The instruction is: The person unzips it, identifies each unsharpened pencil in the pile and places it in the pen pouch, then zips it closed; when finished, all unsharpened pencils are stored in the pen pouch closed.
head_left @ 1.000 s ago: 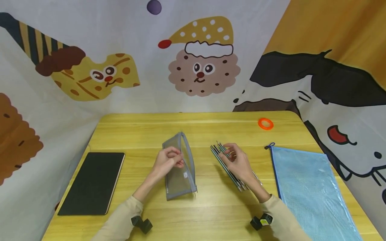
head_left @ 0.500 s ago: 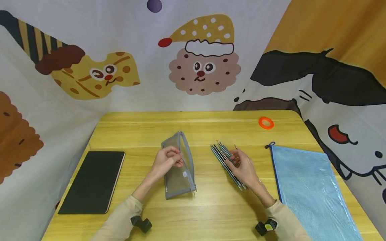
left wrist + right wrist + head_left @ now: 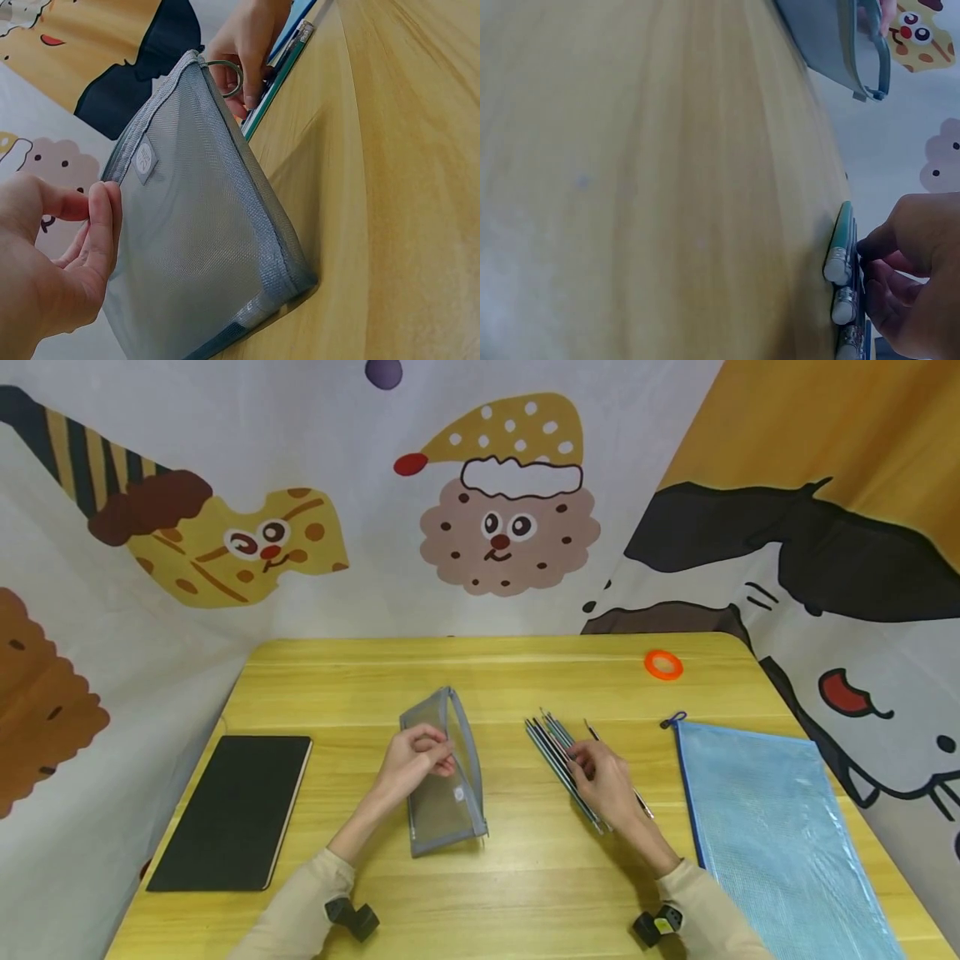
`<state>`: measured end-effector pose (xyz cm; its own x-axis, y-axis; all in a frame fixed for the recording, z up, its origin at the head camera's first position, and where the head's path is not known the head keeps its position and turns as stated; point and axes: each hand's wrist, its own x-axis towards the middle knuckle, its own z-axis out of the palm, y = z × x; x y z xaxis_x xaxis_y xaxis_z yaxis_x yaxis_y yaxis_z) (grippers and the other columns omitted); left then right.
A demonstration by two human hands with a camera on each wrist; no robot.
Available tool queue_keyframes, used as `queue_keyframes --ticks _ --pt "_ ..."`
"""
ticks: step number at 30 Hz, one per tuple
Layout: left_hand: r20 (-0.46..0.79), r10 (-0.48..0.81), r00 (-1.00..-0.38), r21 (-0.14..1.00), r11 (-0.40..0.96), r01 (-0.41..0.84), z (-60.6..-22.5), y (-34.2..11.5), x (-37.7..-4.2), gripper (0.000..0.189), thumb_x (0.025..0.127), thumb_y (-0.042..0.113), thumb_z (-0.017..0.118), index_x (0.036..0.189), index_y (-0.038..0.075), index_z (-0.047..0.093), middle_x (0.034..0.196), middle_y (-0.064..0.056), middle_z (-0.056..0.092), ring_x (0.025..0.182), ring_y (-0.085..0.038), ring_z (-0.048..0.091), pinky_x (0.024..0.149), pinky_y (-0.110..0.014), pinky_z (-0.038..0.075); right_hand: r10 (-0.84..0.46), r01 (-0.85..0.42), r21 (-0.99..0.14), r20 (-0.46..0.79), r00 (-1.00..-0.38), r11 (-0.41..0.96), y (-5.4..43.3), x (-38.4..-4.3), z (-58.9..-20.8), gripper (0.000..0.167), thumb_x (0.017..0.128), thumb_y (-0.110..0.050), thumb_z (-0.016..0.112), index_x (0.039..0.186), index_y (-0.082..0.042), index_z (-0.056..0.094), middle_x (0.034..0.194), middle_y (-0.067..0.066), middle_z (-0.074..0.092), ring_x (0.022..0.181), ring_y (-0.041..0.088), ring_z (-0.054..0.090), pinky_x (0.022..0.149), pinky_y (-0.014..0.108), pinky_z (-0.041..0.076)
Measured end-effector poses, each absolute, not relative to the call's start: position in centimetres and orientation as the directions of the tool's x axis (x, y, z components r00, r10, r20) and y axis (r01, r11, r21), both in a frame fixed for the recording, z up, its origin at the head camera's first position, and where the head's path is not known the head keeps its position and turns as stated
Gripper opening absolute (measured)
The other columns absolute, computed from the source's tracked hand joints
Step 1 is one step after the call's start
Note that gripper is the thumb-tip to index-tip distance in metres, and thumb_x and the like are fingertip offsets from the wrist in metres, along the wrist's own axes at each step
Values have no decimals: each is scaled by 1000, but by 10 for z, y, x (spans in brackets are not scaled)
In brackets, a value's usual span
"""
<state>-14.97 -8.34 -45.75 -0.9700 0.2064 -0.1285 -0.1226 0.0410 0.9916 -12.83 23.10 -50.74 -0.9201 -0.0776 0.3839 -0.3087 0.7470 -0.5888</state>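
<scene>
While the left hand point(image 3: 411, 762) pinches the edge of a pouch point(image 3: 187, 217), the right hand point(image 3: 606, 783) grips pencils point(image 3: 558, 768) with curled fingers.

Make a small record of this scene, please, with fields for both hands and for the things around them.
Left grip: pinches an edge of the gray mesh zip pouch
Pouch mouth: open
Right grip: touches eraser-tipped pencils; whether it holds any is unclear
Left side: closed black notebook
Right side: blue zip bag
Far right: orange ring
</scene>
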Motion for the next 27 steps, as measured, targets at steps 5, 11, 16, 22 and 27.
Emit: queue_keyframes --ticks 5,11,16,22,27 --pt "-130 206 -970 991 48 -123 -458 -84 -149 19 94 1 64 107 -12 59 76 -7 72 64 -11 68 63 -23 64 -82 -317 -560 404 -911 765 230 -129 -510 14 80 8 75 91 0 72 77 7 64 65 13 58 53 21 50" --pt "-134 204 -970 991 56 -125 -459 -84 -149 19 94 1 64 106 -12 59 77 -8 72 64 -12 68 63 -24 64 -47 -260 -557 368 -929 789 225 -129 -511 14 80 -1 82 90 -1 73 77 6 64 66 13 58 55 22 50" --pt "-136 204 -969 990 57 -127 -459 -84 -150 19 94 2 64 106 -12 59 77 -8 72 64 -12 68 64 -24 64 -13 -198 -545 325 -946 815 222 -130 -511 12 82 -8 83 84 -5 71 77 5 62 67 14 57 57 25 49" --pt "-132 213 -968 991 51 -124 -457 -83 -149 20 95 2 64 107 -12 59 77 -8 72 65 -12 68 64 -24 64 15 -142 -538 276 -961 831 221 -131 -510 9 84 -8 77 81 -5 70 76 6 64 65 16 58 56 28 49" --pt "-135 210 -968 991 50 -127 -456 -84 -149 20 95 2 64 108 -12 59 77 -8 72 65 -12 68 65 -24 64 27 -140 -574 272 -962 807 221 -131 -506 7 88 -6 72 85 -1 68 75 9 63 65 16 55 55 24 46"
